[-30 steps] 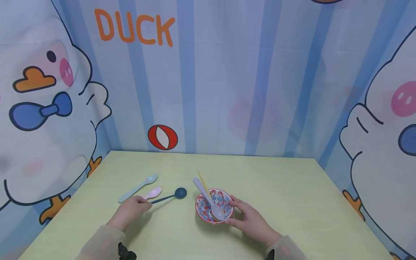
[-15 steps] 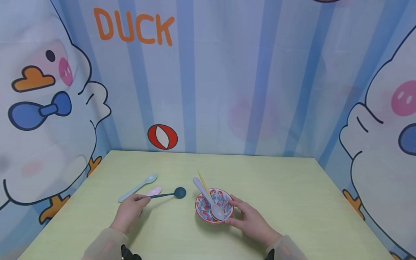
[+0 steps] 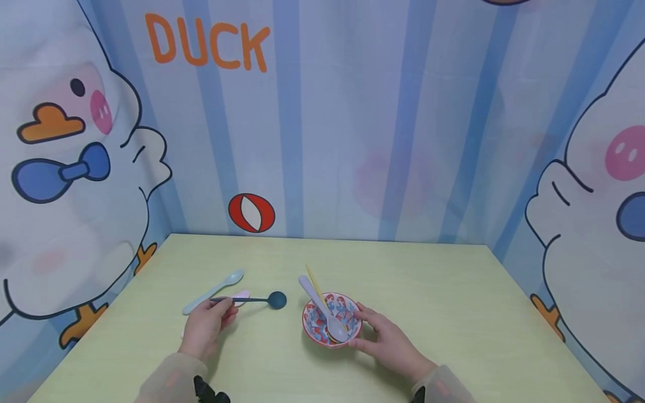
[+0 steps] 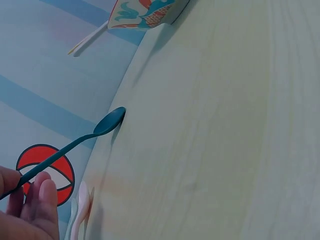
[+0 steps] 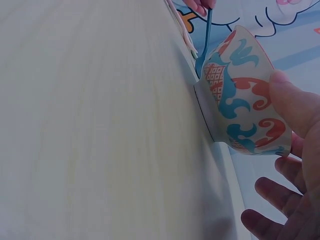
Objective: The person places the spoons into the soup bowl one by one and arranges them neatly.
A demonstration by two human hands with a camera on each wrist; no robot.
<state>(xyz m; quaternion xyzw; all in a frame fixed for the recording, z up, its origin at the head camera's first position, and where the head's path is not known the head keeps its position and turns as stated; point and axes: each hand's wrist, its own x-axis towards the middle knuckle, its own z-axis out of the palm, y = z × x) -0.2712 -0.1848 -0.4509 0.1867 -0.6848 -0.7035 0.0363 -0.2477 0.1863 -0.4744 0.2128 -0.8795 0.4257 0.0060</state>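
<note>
Teal spoon (image 3: 276,300) juts rightward from the left hand's grip (image 3: 204,327), which pinches its handle (image 4: 55,157).

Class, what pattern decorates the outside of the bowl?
The bowl has orange-red and teal curling shapes, with lattice patches, on off-white; the right wrist view shows it best.

Pale beige sleeves (image 3: 173,379) over there, faintly patched with pink, and I see a black piece (image 3: 209,393) beside each one.

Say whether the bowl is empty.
Not empty: the head view shows a pale purple spoon and a thin yellow handle in the bowl, both poking past its rim.
</note>
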